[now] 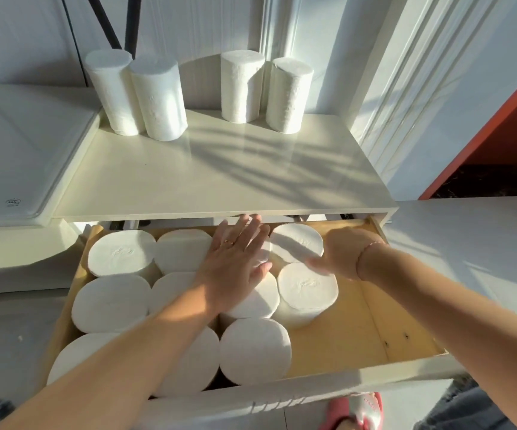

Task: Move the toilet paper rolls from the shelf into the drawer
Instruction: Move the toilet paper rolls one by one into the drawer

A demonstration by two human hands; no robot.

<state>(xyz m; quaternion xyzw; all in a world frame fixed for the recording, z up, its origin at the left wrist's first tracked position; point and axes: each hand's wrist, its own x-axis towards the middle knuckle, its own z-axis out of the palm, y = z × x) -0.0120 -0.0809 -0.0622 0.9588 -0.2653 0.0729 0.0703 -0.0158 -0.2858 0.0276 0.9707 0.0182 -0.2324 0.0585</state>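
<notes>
Several white toilet paper rolls stand upright at the back of the cream shelf (pixel 220 181): a left pair (pixel 158 97) and a right pair (pixel 288 94). Below, the open wooden drawer (pixel 375 330) holds several upright rolls packed on its left and middle (pixel 117 302). My left hand (pixel 235 262) lies flat, fingers spread, on top of rolls in the drawer's middle. My right hand (pixel 341 252) is over the drawer beside two rolls (pixel 308 290) at the back right, fingers loosely open and touching their tops; it holds nothing.
The drawer's right part shows bare wooden bottom. A white surface (pixel 18 156) adjoins the shelf on the left. An orange-red panel (pixel 499 119) stands at the right. A pink slipper (pixel 356 411) is on the floor below the drawer front.
</notes>
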